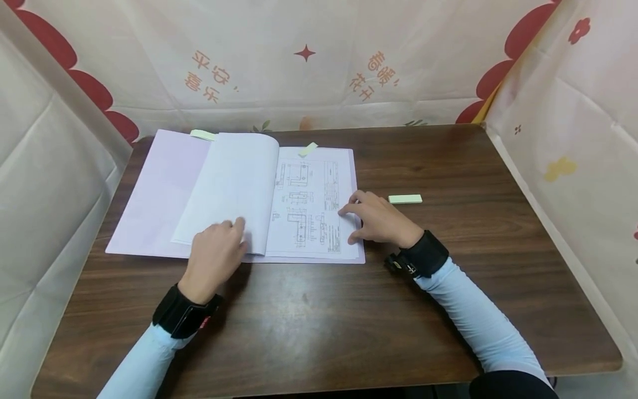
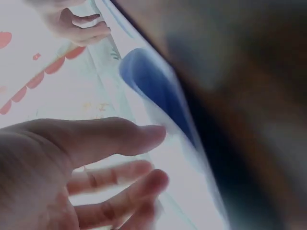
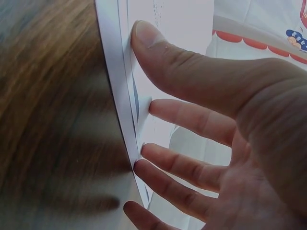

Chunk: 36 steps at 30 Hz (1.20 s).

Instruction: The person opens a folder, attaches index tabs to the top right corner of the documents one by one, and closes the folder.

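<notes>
A lavender-covered document folder (image 1: pixel 137 221) lies spread out on the table. Its left side shows a blank turned page (image 1: pixel 234 183), curved up near the spine, and its right side a sheet with technical drawings (image 1: pixel 311 210). My left hand (image 1: pixel 216 252) rests at the lower part of the turned page; in the left wrist view its thumb (image 2: pixel 120 136) and fingers are spread apart, pinching nothing. At the right edge of the drawing sheet, my right hand (image 1: pixel 379 219) touches the paper with loosely extended fingertips. The right wrist view shows its thumb (image 3: pixel 187 67) also against the pages.
Pale green sticky tabs (image 1: pixel 308 149) mark the drawing sheet's top and the left-hand page (image 1: pixel 202 134). A pale green sticky-note strip (image 1: pixel 405 199) lies right of the folder. Patterned fabric (image 1: pixel 279 66) encloses the brown wooden table (image 1: pixel 473 221) at the back and sides.
</notes>
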Tool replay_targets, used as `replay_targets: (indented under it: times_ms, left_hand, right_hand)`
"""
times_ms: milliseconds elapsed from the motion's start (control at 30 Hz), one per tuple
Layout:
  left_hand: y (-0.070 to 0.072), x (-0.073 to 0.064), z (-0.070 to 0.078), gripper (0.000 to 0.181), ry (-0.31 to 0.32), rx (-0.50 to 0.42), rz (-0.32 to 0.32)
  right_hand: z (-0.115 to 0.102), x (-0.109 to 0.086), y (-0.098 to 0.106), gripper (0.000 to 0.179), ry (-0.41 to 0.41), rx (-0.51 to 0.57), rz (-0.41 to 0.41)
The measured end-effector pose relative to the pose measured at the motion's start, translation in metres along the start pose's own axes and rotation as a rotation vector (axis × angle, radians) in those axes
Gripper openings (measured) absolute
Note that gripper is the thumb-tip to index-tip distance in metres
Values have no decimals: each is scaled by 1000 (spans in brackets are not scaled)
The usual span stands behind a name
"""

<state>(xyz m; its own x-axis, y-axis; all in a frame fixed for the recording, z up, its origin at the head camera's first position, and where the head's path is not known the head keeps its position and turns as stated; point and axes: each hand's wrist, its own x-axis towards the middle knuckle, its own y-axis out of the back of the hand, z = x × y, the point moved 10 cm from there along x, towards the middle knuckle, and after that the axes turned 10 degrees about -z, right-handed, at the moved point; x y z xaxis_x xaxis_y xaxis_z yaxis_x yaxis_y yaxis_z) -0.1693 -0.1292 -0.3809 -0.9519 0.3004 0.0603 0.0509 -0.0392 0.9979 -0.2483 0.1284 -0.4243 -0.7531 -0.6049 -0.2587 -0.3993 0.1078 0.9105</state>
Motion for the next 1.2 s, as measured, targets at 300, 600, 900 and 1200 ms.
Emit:
replay_targets:
  times_ms: [300,600,900,1200]
  left_hand:
    - [-14,33,42,31,-224,81,-154]
    - [-17,48,38,22,-175,43,-236]
    - [-12,67,84,32,-268,50,-290]
    - [-33,68,120,46,-336,19,-354]
  right_hand:
    - [-1,0,-2,64,-6,7,-12]
    - [2,-1,0,65,-8,-16,2]
    - [4,0,2,62,-11,-15,-19]
    - [68,-33,53,31,-220,81,221]
